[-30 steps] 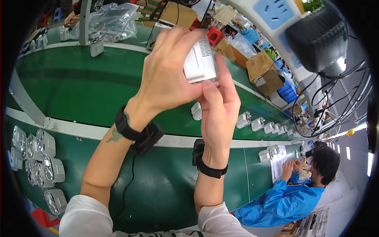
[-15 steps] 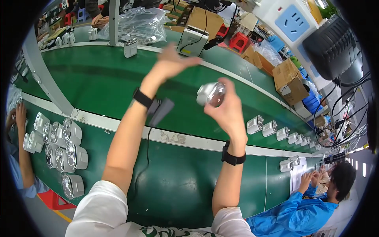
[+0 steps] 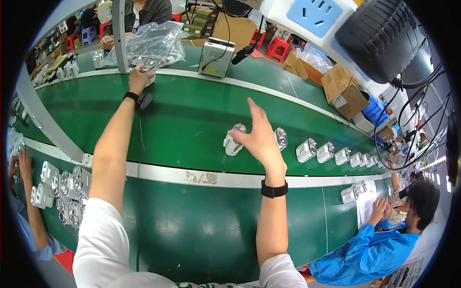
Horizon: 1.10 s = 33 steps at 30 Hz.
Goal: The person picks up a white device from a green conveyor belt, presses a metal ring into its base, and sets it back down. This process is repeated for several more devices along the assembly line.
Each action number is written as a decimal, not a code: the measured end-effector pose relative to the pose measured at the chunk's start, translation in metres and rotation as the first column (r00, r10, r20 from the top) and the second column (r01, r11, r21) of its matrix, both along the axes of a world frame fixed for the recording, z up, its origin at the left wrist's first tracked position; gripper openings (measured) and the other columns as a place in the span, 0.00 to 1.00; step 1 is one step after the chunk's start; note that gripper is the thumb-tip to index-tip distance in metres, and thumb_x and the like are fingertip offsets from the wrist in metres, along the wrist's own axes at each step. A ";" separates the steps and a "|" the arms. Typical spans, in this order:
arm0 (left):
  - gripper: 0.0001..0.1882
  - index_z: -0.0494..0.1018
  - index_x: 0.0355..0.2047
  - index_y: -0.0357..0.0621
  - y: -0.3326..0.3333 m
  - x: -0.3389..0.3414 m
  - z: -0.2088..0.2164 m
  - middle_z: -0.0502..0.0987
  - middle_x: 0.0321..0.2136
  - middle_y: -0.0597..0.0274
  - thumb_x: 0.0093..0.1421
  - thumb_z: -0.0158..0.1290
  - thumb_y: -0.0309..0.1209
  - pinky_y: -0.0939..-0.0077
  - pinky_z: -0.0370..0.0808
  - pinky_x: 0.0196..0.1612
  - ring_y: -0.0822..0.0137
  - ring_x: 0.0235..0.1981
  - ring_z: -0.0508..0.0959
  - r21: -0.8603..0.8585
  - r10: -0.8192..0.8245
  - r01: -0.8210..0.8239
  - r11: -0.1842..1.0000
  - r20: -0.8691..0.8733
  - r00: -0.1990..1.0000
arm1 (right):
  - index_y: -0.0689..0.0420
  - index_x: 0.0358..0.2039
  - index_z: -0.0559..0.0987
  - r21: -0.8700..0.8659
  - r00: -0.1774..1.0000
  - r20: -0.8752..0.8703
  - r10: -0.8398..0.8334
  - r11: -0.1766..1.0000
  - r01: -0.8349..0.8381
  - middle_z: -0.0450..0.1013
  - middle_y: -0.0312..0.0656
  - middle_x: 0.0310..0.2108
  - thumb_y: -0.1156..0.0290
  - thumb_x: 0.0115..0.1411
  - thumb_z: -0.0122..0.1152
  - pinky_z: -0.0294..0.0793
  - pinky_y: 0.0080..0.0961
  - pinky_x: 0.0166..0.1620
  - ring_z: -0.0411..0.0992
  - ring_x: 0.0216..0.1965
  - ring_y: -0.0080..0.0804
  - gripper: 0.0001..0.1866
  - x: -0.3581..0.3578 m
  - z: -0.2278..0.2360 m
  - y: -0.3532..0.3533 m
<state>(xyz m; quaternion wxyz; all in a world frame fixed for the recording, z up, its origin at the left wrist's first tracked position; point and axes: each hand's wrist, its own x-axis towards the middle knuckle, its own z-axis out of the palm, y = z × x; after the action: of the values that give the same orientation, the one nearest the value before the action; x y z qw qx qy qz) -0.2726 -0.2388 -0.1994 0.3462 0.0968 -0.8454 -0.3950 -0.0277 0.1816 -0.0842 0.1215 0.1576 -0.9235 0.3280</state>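
At the far left of the green belt, my left hand [image 3: 139, 79] is closed over the top of a white housing [image 3: 151, 81], most of which my fingers hide. A dark box [image 3: 145, 101] with a thin cord hangs by the black band on that wrist. My right hand [image 3: 261, 137] is open above the belt, thumb and fingers spread. Just left of its thumb stands a white housing with clear round lenses [image 3: 235, 142]. Another such housing [image 3: 280, 138] is right behind the hand, partly covered by it.
A row of similar housings [image 3: 325, 152] runs right along the green belt [image 3: 187, 115]. More are grouped on the near table's left [image 3: 68, 185], beside another person's arm. A blue-jacketed person [image 3: 370, 249] sits right. A socket strip [image 3: 314, 17] with a black adapter [image 3: 377, 41] hangs overhead.
My right hand has let go of the lensed housing, which now stands on the belt. My left hand has reached left and closed on the housing at the far edge. The view has shifted slightly.
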 end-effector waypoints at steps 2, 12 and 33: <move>0.30 0.77 0.46 0.40 0.042 0.024 0.017 0.81 0.34 0.56 0.43 0.68 0.38 0.66 0.77 0.41 0.57 0.34 0.81 0.011 0.030 -0.029 1.000 -0.042 0.999 | 0.62 0.69 0.53 -0.015 0.990 -0.138 0.032 0.999 -0.034 0.65 0.61 0.59 0.65 0.49 0.74 0.71 0.33 0.58 0.69 0.59 0.45 0.52 0.001 0.012 -0.005; 0.35 0.72 0.53 0.43 0.250 0.204 0.139 0.74 0.41 0.53 0.40 0.67 0.27 0.60 0.71 0.51 0.48 0.43 0.73 -0.618 -0.624 0.269 0.738 -0.475 0.621 | 0.65 0.65 0.59 -0.675 0.968 -0.251 -0.008 0.718 -0.169 0.68 0.53 0.57 0.74 0.52 0.73 0.74 0.35 0.56 0.71 0.56 0.40 0.43 0.008 0.027 -0.031; 0.47 0.51 0.61 0.26 0.257 0.259 0.183 0.72 0.44 0.51 0.52 0.67 0.35 0.72 0.75 0.45 0.66 0.44 0.76 0.552 -0.611 0.801 0.232 -0.558 0.562 | 0.66 0.60 0.65 -0.507 0.795 -0.597 0.105 0.720 -0.475 0.72 0.50 0.52 0.80 0.53 0.68 0.73 0.29 0.56 0.74 0.52 0.35 0.34 0.038 0.047 -0.037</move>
<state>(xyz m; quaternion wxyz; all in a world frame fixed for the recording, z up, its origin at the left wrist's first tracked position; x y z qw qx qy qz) -0.0136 0.0179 -0.0159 0.1439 -0.2075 -0.4950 -0.8314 0.0106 0.1442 -0.0371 0.3608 0.3400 -0.6481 0.5781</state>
